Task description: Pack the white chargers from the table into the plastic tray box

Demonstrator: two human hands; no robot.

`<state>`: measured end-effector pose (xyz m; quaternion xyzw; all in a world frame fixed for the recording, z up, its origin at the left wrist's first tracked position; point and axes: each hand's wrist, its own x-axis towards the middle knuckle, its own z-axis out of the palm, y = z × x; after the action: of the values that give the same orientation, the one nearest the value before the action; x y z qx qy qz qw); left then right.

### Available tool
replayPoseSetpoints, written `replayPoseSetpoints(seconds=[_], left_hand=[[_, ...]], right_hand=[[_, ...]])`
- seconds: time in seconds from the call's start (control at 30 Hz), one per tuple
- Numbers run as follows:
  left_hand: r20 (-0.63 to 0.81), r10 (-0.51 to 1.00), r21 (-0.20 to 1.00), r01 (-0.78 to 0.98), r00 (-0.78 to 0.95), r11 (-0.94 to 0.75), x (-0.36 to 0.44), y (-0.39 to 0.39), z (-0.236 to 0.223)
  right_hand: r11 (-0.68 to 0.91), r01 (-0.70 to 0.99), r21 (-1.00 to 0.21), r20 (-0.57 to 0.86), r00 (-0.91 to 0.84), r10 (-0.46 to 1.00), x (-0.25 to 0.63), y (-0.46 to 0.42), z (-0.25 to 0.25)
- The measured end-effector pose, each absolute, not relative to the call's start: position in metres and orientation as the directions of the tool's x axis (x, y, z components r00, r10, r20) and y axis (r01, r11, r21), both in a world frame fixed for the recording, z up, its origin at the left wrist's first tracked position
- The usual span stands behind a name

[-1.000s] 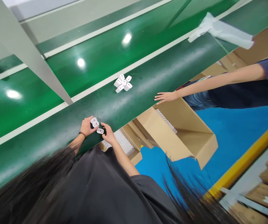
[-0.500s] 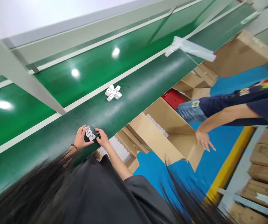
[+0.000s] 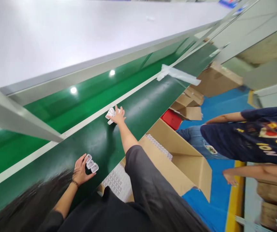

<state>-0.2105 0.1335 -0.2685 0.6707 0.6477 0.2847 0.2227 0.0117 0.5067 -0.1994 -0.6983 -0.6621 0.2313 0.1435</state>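
My left hand [image 3: 80,171] curves around a row of three white charger blocks [image 3: 90,164] standing on the green conveyor belt [image 3: 99,141]. Its thumb is at the near end of the row and its fingers at the far end. Farther along the belt, my right hand [image 3: 119,116] reaches over a cluster of white charger blocks [image 3: 110,113]. The right fingers are spread and partly hide the cluster; whether they touch it I cannot tell. Dark slots show on the tops of the blocks.
A cardboard box [image 3: 177,174] with a gridded white tray inside stands by the belt. Beside my body is another gridded tray [image 3: 115,182]. A plastic wrap [image 3: 179,74] lies up the belt. A co-worker [image 3: 244,135] stands at right. A metal post [image 3: 32,120] rises at left.
My right hand has left the row by my left hand and moved up the belt to the cluster. A third block has joined the left-hand row. The co-worker's hand has withdrawn from the box.
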Motion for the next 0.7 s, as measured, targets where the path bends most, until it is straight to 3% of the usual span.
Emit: replayPoseSetpoints(seconds=[0.1, 0.27, 0.43, 0.7], left_hand=[[0.15, 0.988, 0.674, 0.734, -0.033, -0.078, -0.211, 0.133, -0.283], [0.192, 0.98, 0.683, 0.724, -0.045, -0.101, -0.209, 0.137, -0.288], [0.224, 0.973, 0.681, 0.723, -0.053, -0.117, -0.208, 0.14, -0.287], [0.2, 0.98, 0.642, 0.752, 0.02, -0.147, -0.211, 0.139, -0.26]], right_hand=[[-0.084, 0.87, -0.486, -0.158, 0.006, 0.987, 0.004, 0.517, -0.202], [0.031, 0.891, -0.453, -0.071, -0.07, 0.995, -0.007, 0.495, -0.208], [0.212, 0.884, -0.416, 0.016, -0.226, 0.974, -0.021, 0.432, -0.214], [0.332, 0.839, -0.431, -0.027, -0.38, 0.925, -0.052, 0.305, -0.214]])
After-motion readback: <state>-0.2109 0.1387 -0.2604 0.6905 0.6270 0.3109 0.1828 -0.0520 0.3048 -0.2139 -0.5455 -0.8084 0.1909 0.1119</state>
